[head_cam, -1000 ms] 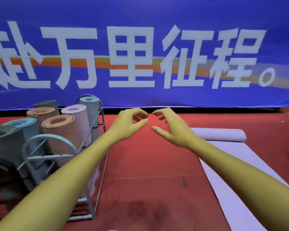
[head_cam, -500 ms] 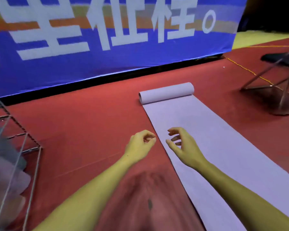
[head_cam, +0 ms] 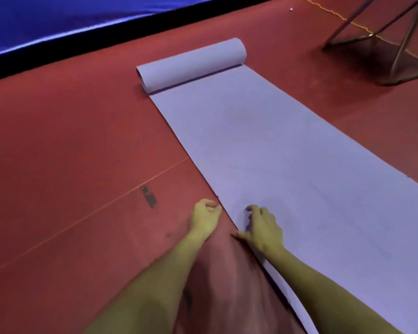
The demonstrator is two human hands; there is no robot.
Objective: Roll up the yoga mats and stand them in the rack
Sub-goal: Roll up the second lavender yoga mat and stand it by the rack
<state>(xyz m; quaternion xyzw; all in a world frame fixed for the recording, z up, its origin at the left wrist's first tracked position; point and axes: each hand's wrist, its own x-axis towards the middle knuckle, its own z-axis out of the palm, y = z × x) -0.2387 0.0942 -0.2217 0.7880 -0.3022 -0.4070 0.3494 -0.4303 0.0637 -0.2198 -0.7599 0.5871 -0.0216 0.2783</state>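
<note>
A lilac yoga mat [head_cam: 287,150] lies flat on the red floor, running from the lower right toward the far middle. Its far end is curled into a short roll [head_cam: 191,63]. My right hand [head_cam: 263,227] hovers low over the mat's left edge, fingers bent and spread, thumb near the edge; I cannot tell whether it touches. My left hand [head_cam: 205,218] is just left of that edge over the bare floor, fingers curled in with nothing in them. The rack is out of view.
Along the far side runs a blue banner [head_cam: 58,22] with a black strip under it. Metal legs of a folding frame [head_cam: 377,44] stand at the top right. A dark scuff [head_cam: 150,196] marks the floor left of the mat.
My view has swung right and down, away from the rack, which has left the frame. Both hands have dropped from chest height to the mat's near left edge.
</note>
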